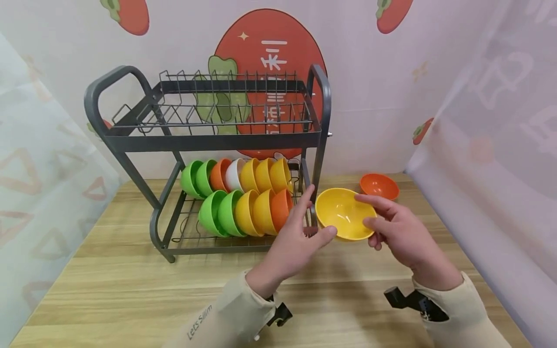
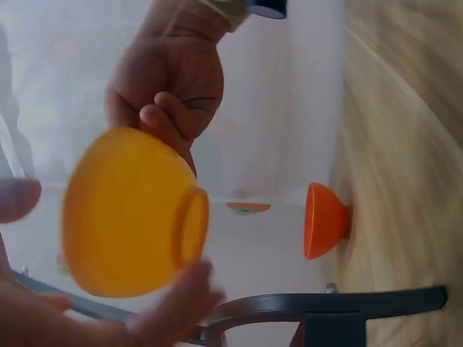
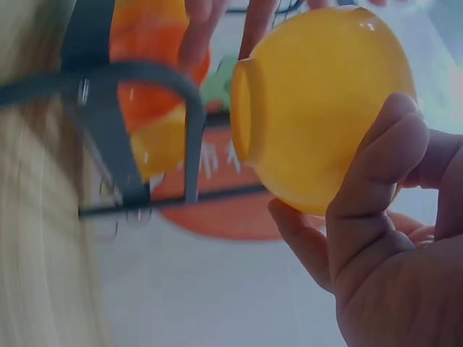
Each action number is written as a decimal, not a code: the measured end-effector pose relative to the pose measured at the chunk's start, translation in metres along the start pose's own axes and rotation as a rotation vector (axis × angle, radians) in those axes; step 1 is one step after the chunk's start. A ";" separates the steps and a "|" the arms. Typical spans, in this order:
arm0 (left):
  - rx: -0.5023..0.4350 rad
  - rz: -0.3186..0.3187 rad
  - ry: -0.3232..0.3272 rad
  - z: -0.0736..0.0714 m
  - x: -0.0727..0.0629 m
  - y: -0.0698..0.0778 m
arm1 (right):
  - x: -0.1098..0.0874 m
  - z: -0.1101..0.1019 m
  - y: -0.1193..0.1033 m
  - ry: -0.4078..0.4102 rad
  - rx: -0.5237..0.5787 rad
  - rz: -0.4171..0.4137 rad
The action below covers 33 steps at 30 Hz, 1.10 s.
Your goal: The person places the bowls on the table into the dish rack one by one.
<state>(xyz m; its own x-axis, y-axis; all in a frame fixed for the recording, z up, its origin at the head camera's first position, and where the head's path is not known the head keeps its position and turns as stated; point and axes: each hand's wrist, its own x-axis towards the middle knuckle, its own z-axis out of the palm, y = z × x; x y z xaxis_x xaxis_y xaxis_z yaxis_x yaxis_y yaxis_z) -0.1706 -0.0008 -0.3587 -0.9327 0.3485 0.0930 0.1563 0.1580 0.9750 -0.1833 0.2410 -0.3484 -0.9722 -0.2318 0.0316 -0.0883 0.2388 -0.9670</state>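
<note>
A yellow bowl (image 1: 344, 212) is held up off the table, tilted so its inside shows in the head view. My right hand (image 1: 402, 232) pinches its right rim between thumb and fingers, also visible in the right wrist view beside the bowl (image 3: 325, 108). To the bowl's left, my left hand (image 1: 293, 246) has its fingers spread, thumb near the rim; whether it touches cannot be told. Behind that hand, the dark rack (image 1: 213, 142) carries two rows of bowls on its lower shelf, among them an orange bowl (image 1: 282, 210) at the front row's right end.
Another orange bowl (image 1: 379, 186) stands on the wooden table (image 1: 130, 290) at the back right. The rack's upper tier (image 1: 209, 123) has wire dividers and no bowls. Green bowls (image 1: 213, 212) stand at the left of the lower shelf. A printed cloth (image 1: 361, 96) hangs behind.
</note>
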 end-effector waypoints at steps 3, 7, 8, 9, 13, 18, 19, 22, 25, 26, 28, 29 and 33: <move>-0.189 -0.027 -0.104 -0.010 -0.001 -0.002 | -0.004 0.010 -0.002 -0.028 0.055 -0.042; -0.263 -0.027 -0.142 -0.021 -0.003 0.000 | -0.005 0.017 -0.004 -0.049 0.119 -0.101; -0.245 -0.030 -0.131 -0.025 -0.005 0.003 | -0.004 0.019 -0.003 -0.037 0.131 -0.111; -0.223 -0.039 -0.111 -0.030 -0.008 0.006 | -0.002 0.022 -0.003 -0.012 0.128 -0.113; -0.061 -0.072 0.020 -0.059 -0.022 0.022 | 0.013 0.039 0.006 0.055 0.023 -0.083; 0.151 -0.044 0.163 -0.104 -0.041 0.038 | 0.035 0.068 0.021 0.034 -0.219 -0.057; 0.187 -0.035 0.182 -0.112 -0.044 0.040 | 0.038 0.074 0.023 0.044 -0.248 -0.067; 0.276 -0.008 0.233 -0.130 -0.052 0.043 | 0.045 0.086 0.028 0.100 -0.302 -0.109; 0.338 -0.003 0.276 -0.143 -0.057 0.044 | 0.048 0.091 0.030 0.151 -0.346 -0.134; 0.358 -0.001 0.288 -0.147 -0.059 0.044 | 0.049 0.092 0.030 0.162 -0.360 -0.137; 0.413 0.002 0.316 -0.155 -0.061 0.045 | 0.050 0.092 0.031 0.169 -0.370 -0.143; 0.444 0.007 0.331 -0.159 -0.063 0.046 | 0.050 0.092 0.031 0.169 -0.371 -0.146; 0.602 0.017 0.396 -0.174 -0.071 0.050 | 0.051 0.092 0.030 0.166 -0.371 -0.153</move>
<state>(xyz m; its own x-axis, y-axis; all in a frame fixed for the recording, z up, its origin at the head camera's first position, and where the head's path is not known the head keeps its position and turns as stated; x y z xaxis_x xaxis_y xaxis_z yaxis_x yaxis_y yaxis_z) -0.1528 -0.1787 -0.2811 -0.9587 0.0123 0.2843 0.2172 0.6769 0.7033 -0.2160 0.1493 -0.3995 -0.9608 -0.1435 0.2372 -0.2768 0.5432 -0.7926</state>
